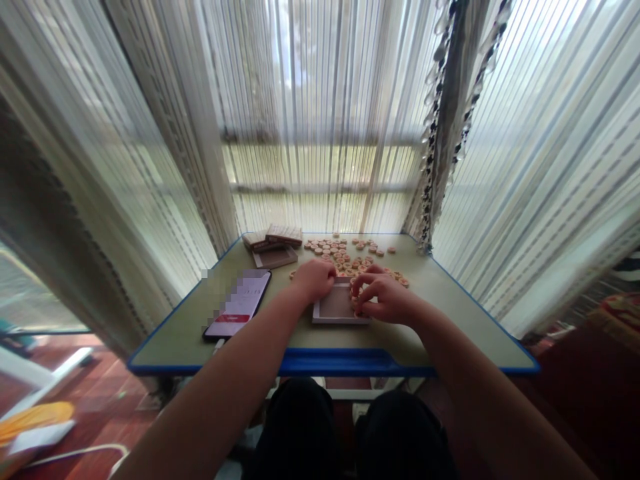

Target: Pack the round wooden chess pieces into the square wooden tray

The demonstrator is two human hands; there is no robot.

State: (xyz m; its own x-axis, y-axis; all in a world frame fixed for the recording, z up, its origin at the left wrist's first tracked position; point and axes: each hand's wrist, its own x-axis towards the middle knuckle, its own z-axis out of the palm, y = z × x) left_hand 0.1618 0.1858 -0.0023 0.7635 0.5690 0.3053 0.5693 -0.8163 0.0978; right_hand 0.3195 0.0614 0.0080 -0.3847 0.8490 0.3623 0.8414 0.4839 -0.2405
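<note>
1. We find our left hand (314, 280) curled at the tray (337, 307), grip unclear.
2. Our right hand (384, 298) pinches a disc (356, 305) at the tray's edge.
3. Other discs (345, 257) lie scattered beyond, on the table (170, 340).

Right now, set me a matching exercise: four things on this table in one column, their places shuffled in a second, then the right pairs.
Things:
1. Phone
2. Shallow wooden tray
3. Round wooden pieces
4. Stack of wooden boxes

Places:
A. Far left corner of the table
B. Under the right hand
C. Left of the left hand, screen up
D. Spread across the far middle of the table

Pairs: 1-C, 2-B, 3-D, 4-A
</note>
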